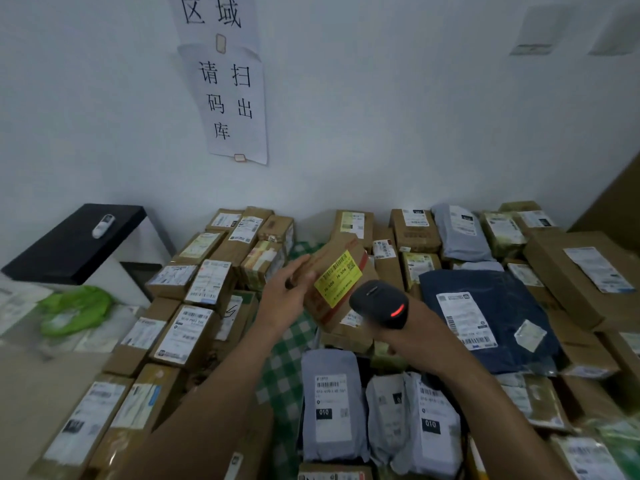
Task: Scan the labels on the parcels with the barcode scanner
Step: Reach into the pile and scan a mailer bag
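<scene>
Center of frame: left hand [282, 299] grips a cardboard box [332, 249] by its left edge, fingers [301, 264] curled over the top and thumb underneath, box tilted w/ its yellow label [337, 279] facing the camera. Just right of it, right hand [412, 336] is wrapped round the barcode scanner [379, 303] – red light lit, head beside the label; its fingers are mostly hidden. Other parcels cover the green checked cloth [287, 358] – navy bag [491, 306] at right, grey mailers [329, 403] at bottom center.
</scene>
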The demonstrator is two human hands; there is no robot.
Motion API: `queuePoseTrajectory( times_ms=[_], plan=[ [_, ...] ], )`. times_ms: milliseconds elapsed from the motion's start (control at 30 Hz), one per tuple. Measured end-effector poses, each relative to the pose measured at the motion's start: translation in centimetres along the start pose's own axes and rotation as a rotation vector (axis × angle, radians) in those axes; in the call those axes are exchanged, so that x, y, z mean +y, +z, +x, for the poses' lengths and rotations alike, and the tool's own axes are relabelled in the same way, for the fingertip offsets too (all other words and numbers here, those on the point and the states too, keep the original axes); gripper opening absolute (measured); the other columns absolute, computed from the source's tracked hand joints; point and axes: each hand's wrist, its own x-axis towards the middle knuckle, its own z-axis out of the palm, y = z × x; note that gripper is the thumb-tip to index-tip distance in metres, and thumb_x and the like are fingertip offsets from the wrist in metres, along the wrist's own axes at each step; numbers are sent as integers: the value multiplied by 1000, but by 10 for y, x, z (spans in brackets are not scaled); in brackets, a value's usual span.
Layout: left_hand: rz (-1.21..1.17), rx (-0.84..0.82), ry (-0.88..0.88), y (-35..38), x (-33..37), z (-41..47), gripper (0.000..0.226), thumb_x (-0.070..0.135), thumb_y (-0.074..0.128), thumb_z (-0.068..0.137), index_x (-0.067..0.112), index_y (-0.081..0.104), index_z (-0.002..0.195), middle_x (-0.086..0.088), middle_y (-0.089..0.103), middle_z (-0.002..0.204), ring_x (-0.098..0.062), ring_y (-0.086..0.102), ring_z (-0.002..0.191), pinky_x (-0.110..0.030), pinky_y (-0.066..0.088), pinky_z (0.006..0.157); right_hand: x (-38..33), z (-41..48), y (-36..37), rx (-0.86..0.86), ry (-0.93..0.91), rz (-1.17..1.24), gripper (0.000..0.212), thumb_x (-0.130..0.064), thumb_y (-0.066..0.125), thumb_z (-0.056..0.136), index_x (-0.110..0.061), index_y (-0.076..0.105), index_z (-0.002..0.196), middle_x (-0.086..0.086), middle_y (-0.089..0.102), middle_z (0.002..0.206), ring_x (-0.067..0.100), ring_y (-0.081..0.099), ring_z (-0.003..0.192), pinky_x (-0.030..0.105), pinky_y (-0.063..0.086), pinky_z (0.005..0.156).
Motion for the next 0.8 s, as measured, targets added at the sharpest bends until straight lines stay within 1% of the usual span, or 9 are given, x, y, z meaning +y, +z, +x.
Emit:
queuePoseTrajectory(
  times_ms=[100, 200, 300, 367, 400, 467, 533, 667, 800],
  plan=[
    [-53, 97, -29, -9, -15, -19, 51, 64, 55, 94, 54, 48, 144, 19, 48, 146, -12, 53, 128, -48, 46, 109, 10, 2, 7, -27, 12, 41, 37, -34, 83, 86, -57, 58, 102, -26, 72, 92, -16, 64, 77, 6, 46, 63],
    [-77, 287, -49, -21, -40, -46, 54, 54, 54, 100, 42, 43, 151, 19, 45, 141, 5, 54, 113, -20, 50, 88, 21, 8, 21, -90, 33, 66, 30, -35, 82, 88, -48, 65, 108, -20, 75, 96, -10, 68, 85, 14, 55, 75],
    [-6, 401, -75, -29, -72, -63, 55, 48, 58, 99, 32, 46, 151, 14, 53, 137, 3, 56, 115, -18, 53, 88, 26, 17, 37, -161, 54, 83, 22, -31, 78, 92, -35, 69, 112, -8, 76, 88, -2, 66, 65, 15, 51, 62],
    [83, 404, -120, -29, -94, -69, 51, 38, 59, 103, 23, 48, 150, 14, 54, 131, 3, 55, 115, -11, 49, 84, 29, 23, 49, -196, 73, 69, 22, -31, 77, 93, -29, 70, 113, -2, 74, 82, 6, 66, 63, 21, 53, 61],
    [132, 409, -142, -29, -106, -69, 52, 41, 58, 103, 21, 48, 150, 10, 54, 135, -4, 55, 120, -14, 48, 88, 31, 26, 54, -212, 80, 66, 23, -32, 78, 92, -31, 70, 113, -1, 74, 83, 12, 69, 68, 27, 56, 66],
    [220, 400, -203, -24, -131, -69, 58, 56, 52, 100, 27, 46, 151, 2, 55, 143, -17, 55, 128, -37, 54, 100, 36, 31, 63, -230, 99, 70, 26, -36, 79, 90, -40, 69, 114, 1, 77, 91, 21, 74, 81, 42, 61, 78],
    [257, 355, -275, -18, -149, -65, 51, 50, 51, 102, 31, 46, 149, 0, 53, 144, -20, 54, 130, -50, 53, 103, 40, 37, 69, -251, 103, 69, 27, -37, 79, 90, -46, 65, 111, 3, 77, 91, 20, 74, 77, 45, 61, 78],
    [277, 271, -357, -9, -180, -56, 36, 39, 49, 105, 28, 49, 139, 1, 60, 134, -21, 61, 122, -49, 57, 97, 44, 43, 76, -275, 150, 56, 27, -34, 79, 91, -45, 62, 108, 0, 78, 91, 13, 71, 67, 36, 58, 69],
    [304, 205, -481, -5, -190, -50, 38, 36, 43, 108, 25, 45, 144, -5, 59, 137, -25, 60, 121, -51, 53, 102, 49, 45, 81, -282, 176, 26, 28, -35, 79, 91, -43, 62, 112, -1, 78, 92, 14, 73, 68, 39, 60, 72]
  ],
)
